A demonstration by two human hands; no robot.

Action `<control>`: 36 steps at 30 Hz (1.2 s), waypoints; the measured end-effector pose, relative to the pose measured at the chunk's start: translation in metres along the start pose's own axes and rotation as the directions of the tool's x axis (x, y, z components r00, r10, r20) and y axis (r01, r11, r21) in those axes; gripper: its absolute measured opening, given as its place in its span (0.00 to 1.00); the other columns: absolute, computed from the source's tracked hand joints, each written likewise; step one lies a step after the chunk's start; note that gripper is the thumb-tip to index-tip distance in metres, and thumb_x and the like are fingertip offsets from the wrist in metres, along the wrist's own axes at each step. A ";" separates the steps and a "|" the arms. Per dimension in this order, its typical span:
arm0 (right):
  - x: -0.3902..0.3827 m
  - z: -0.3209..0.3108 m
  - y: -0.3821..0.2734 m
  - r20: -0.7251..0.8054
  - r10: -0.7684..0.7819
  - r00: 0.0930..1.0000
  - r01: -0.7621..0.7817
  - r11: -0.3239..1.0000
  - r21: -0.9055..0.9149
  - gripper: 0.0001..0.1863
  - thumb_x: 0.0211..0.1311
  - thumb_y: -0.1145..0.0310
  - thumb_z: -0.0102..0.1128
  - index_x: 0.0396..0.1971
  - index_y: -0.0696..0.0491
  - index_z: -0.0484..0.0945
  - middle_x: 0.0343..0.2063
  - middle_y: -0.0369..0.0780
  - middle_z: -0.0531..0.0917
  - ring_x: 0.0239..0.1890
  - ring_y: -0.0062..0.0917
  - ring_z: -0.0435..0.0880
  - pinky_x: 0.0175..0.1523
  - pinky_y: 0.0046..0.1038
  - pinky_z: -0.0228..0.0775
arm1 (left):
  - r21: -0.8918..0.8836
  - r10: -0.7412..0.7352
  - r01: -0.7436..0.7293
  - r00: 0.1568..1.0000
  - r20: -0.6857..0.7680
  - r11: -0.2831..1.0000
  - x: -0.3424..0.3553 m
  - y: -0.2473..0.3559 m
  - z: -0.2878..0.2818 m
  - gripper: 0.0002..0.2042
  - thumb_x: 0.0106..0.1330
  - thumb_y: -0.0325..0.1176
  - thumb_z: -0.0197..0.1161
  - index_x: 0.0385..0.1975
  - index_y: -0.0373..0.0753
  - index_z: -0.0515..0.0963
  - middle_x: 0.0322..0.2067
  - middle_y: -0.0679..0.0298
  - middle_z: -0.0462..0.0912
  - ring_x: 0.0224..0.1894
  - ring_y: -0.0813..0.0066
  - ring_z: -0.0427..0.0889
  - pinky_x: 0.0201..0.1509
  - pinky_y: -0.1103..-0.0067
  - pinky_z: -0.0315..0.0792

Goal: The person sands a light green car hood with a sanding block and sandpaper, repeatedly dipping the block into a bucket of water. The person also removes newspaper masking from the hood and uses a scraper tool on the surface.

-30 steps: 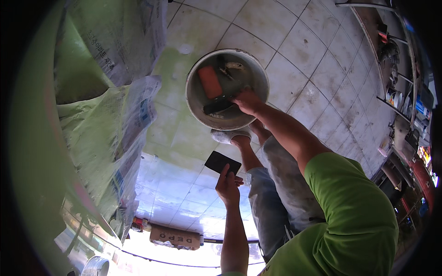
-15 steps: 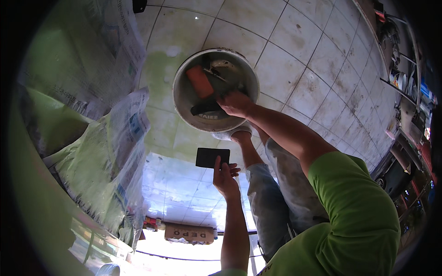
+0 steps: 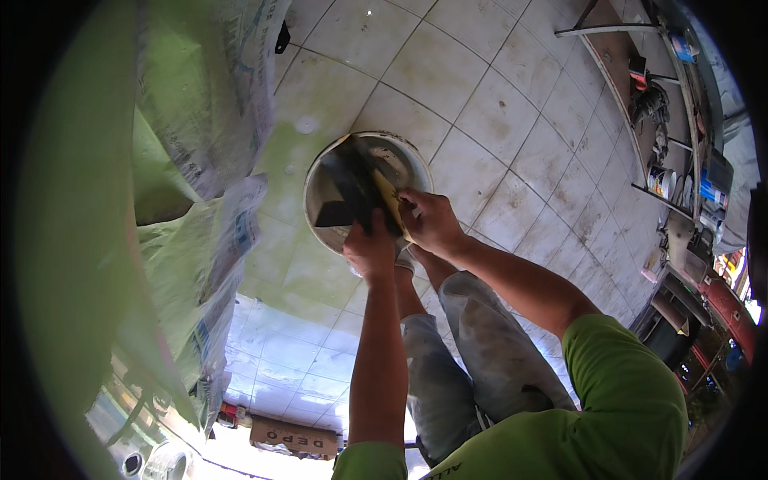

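Over the round grey bucket (image 3: 310, 182), my right hand (image 3: 428, 216) pinches a long, blurred black piece (image 3: 352, 180) with a yellow edge or backing (image 3: 388, 196). My left hand (image 3: 368, 250) is closed on a small black rectangle (image 3: 332, 214), its fingertips against the long piece. The long piece covers much of the bucket's inside, and the orange block seen earlier in it is hidden. A dark, wet-looking bucket interior (image 3: 396, 160) shows behind it.
Stained white tiles (image 3: 504, 120) surround the bucket. Green-painted plastic sheeting (image 3: 192, 272) hangs at left. A metal rack (image 3: 608, 32) with tins and clutter (image 3: 664, 182) stands at right. A cardboard box (image 3: 292, 436) lies along the bottom. My legs (image 3: 436, 384) are below the bucket.
My right hand has lifted the long black piece from inside the bucket, now showing yellow. My left hand has moved up with the black rectangle to meet it over the bucket.
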State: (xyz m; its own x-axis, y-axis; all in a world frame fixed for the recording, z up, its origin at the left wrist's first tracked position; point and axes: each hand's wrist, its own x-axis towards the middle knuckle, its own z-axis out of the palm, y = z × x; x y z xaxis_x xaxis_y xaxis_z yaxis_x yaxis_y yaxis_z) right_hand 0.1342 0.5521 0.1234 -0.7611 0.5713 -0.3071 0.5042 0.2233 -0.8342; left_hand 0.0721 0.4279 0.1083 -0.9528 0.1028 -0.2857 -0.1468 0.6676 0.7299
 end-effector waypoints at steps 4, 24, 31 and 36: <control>0.014 -0.025 0.012 -0.163 0.152 0.975 -0.155 0.988 -0.008 0.11 0.63 0.76 0.58 0.45 0.60 0.80 0.31 0.46 0.86 0.34 0.28 0.88 0.39 0.28 0.77 | 0.217 -0.178 0.148 0.976 0.128 0.965 0.025 -0.033 -0.027 0.25 0.63 0.50 0.73 0.48 0.33 0.85 0.37 0.46 0.89 0.41 0.51 0.90 0.45 0.65 0.82; -0.029 -0.003 0.012 0.584 0.637 0.504 -0.862 0.419 0.286 0.17 0.68 0.70 0.65 0.55 0.57 0.80 0.51 0.43 0.85 0.47 0.26 0.87 0.52 0.28 0.82 | -0.412 -0.197 0.637 0.667 0.718 0.652 -0.004 -0.052 -0.099 0.16 0.66 0.16 0.65 0.54 0.26 0.80 0.40 0.61 0.87 0.34 0.83 0.81 0.41 0.83 0.77; -0.033 -0.008 0.009 0.713 0.028 0.701 -0.650 -0.387 0.654 0.40 0.69 0.37 0.59 0.70 0.51 0.70 0.65 0.43 0.77 0.66 0.31 0.76 0.72 0.39 0.66 | -0.284 0.021 0.141 0.865 0.502 0.948 -0.023 -0.047 -0.097 0.19 0.66 0.19 0.65 0.57 0.29 0.80 0.44 0.57 0.88 0.43 0.77 0.86 0.50 0.71 0.85; -0.049 0.015 0.007 0.708 0.342 0.618 -0.768 0.067 0.637 0.31 0.68 0.57 0.69 0.67 0.53 0.72 0.62 0.41 0.79 0.64 0.30 0.78 0.68 0.37 0.70 | 0.138 0.123 -0.322 0.671 0.731 0.937 -0.046 -0.052 -0.106 0.35 0.58 0.27 0.69 0.70 0.42 0.72 0.52 0.46 0.84 0.54 0.46 0.83 0.62 0.59 0.75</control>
State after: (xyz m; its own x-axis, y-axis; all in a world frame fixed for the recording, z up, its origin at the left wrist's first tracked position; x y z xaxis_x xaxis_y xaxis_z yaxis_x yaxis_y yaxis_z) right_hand 0.1691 0.5137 0.1262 -0.5870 -0.1299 -0.7991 0.3581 -0.9269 -0.1124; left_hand 0.0955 0.3105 0.1490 -0.4633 0.6904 -0.5557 0.2062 0.6938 0.6900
